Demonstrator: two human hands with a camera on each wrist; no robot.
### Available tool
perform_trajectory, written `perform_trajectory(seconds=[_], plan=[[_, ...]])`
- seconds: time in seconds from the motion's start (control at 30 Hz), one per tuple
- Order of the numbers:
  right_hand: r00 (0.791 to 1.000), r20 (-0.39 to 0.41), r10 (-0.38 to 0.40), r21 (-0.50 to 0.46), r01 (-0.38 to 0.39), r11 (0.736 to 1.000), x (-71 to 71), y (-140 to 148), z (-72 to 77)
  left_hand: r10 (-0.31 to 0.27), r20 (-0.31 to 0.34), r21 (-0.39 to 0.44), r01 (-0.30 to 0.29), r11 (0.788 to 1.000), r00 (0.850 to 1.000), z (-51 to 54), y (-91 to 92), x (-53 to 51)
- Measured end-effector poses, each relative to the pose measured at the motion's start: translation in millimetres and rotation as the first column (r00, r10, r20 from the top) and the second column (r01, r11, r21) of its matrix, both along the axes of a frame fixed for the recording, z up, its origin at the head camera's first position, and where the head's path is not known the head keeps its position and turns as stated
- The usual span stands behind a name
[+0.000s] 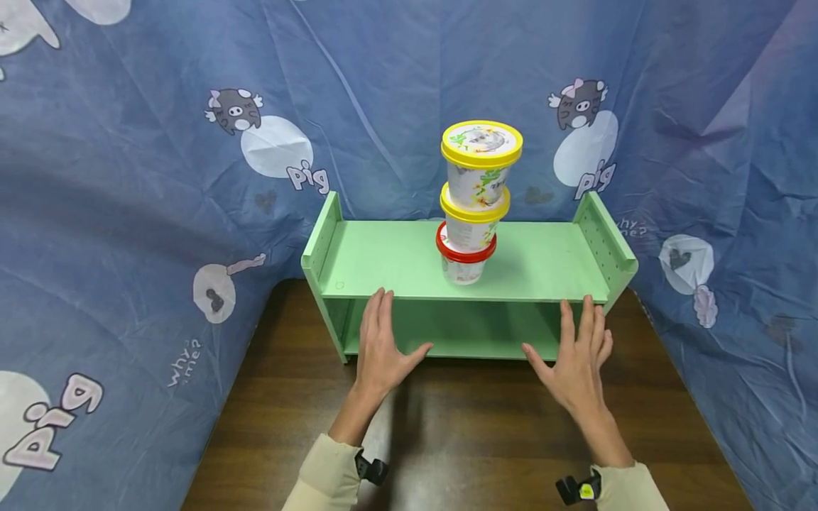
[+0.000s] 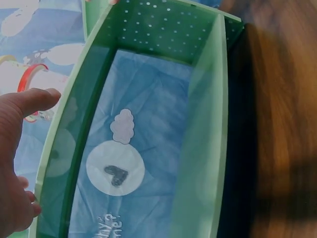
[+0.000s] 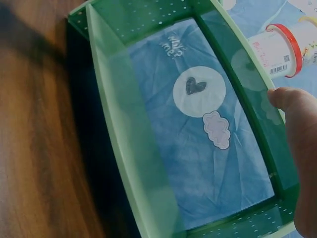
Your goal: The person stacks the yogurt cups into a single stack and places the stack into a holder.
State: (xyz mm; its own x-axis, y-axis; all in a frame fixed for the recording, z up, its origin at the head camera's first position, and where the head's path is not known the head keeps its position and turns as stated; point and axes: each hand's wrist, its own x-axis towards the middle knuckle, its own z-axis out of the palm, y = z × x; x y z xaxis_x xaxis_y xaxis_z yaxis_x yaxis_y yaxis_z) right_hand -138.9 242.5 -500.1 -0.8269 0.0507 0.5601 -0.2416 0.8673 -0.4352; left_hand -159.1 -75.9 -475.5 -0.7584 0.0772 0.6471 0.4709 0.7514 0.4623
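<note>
Three lidded paper tubs stand in one upright stack on the top board of a green two-tier shelf. The top tub and the middle tub have yellow lids. A red lid marks the bottom tub, whose side also shows in the right wrist view. My left hand is at the shelf's front edge, left of the stack, fingers extended and thumb spread. To the right, my right hand is spread likewise near the front edge. Both hands hold nothing; whether the fingertips touch the board I cannot tell.
The shelf has raised side panels with small holes and an open lower tier. It stands on a brown wooden table. Blue cloth with pig prints hangs behind it and along both sides.
</note>
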Motion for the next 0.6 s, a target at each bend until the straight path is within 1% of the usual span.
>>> perform_trajectory(seconds=[0.1, 0.2, 0.43, 0.6], plan=[[1.0, 0.005, 0.003, 0.002, -0.003, 1.0, 1.8, 0, -3.8, 0.006, -0.014, -0.007, -0.006, 1.0, 1.0, -3.8, -1.6, 3.7], [1.0, 0.018, 0.004, 0.003, -0.004, 1.0, 4.3, 1, -7.8, 0.015, -0.013, -0.018, -0.015, 1.0, 1.0, -9.1, -3.0, 7.9], [0.998, 0.06, -0.002, 0.02, 0.001, 1.0, 11.6, 0, -18.5, 0.038, 0.007, -0.043, -0.038, 0.998, 0.999, -25.6, -5.8, 17.2], [0.995, 0.101, -0.007, 0.032, 0.004, 0.999, 17.2, 0, -27.0, 0.046, 0.015, -0.063, -0.044, 0.997, 0.999, -37.2, -7.6, 21.6]])
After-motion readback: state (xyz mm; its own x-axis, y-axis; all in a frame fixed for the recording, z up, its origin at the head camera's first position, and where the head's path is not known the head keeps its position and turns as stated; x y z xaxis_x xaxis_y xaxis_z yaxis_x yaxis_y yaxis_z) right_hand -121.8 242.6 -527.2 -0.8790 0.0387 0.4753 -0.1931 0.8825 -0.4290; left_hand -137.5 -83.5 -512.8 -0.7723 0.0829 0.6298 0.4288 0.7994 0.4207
